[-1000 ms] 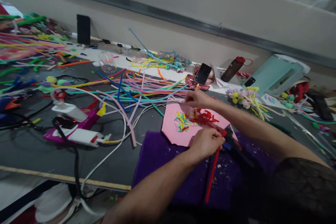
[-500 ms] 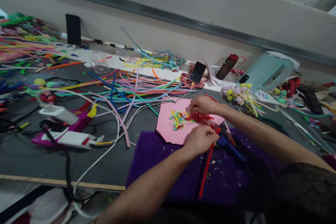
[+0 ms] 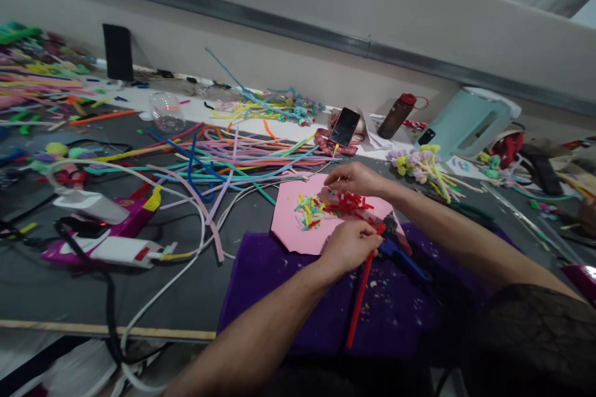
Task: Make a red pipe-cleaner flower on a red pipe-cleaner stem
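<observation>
My left hand [image 3: 347,245] is closed around a long red pipe cleaner [image 3: 357,304] that trails down over the purple mat [image 3: 279,285]. Small cutters with blue handles [image 3: 398,251] lie just right of that hand on the mat. My right hand [image 3: 356,178] rests over the far edge of a pink paper sheet [image 3: 291,229], fingertips among a pile of short red cut pieces [image 3: 347,203]. Beside them lies a smaller pile of yellow, green and pink cut pieces [image 3: 310,209]. What the right fingers hold, if anything, is hidden.
Long coloured pipe cleaners [image 3: 233,152] sprawl across the grey table. At left lie a magenta and white glue gun [image 3: 109,232] and white and black cables [image 3: 186,260]. A phone [image 3: 345,126], brown bottle [image 3: 395,116], mint kettle [image 3: 468,121] and pastel flower bunch [image 3: 421,164] stand behind.
My right hand drew back from the sheet's far corner onto the red pieces and has shifted slightly left. The left hand keeps its grip on the red pipe cleaner. The view drifted.
</observation>
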Tool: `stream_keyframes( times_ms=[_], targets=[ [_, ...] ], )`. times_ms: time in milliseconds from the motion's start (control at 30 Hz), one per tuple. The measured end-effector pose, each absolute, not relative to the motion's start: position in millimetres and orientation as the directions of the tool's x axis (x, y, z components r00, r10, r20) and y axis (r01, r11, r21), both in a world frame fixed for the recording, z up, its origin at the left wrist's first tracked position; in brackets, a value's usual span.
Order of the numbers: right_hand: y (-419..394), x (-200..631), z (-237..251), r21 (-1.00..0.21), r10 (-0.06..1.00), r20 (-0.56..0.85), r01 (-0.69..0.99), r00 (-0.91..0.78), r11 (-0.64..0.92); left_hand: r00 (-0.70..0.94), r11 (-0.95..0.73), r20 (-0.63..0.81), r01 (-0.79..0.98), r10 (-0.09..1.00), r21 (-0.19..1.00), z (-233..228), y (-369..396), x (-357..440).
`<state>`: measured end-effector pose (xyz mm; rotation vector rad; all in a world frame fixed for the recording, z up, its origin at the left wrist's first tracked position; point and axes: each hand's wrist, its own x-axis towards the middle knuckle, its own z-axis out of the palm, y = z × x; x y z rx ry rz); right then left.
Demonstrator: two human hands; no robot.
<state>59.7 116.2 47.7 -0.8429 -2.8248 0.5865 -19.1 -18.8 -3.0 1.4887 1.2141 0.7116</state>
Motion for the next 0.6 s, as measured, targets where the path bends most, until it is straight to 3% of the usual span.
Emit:
stream_keyframes(
  times_ms=[100,200,400,600],
  targets=[
    [116.9,53.9,42.9,-0.080,0.576,-0.044,0.577,-0.816,0.813,0.314,0.046,-0.155,0.327,0.937,0.944,-3.2,-19.1,-19.5],
    [116.6,50.8,39.7,0.072,0.584,-0.110,0.580,-0.804,0.812,0.321,0.042,-0.152,0.326,0.935,0.944,-3.0,-19.3,-19.4],
    [117.5,50.6,39.4,0.091,0.623,-0.106,0.616,-0.775,0.782,0.327,0.049,-0.158,0.318,0.932,0.947,-2.3,-19.4,-19.6],
    [118.4,60.0,43.2,-0.025,0.666,0.006,0.666,-0.746,0.746,0.321,0.054,-0.162,0.319,0.933,0.946,-2.9,-19.3,-20.2]
  ],
)
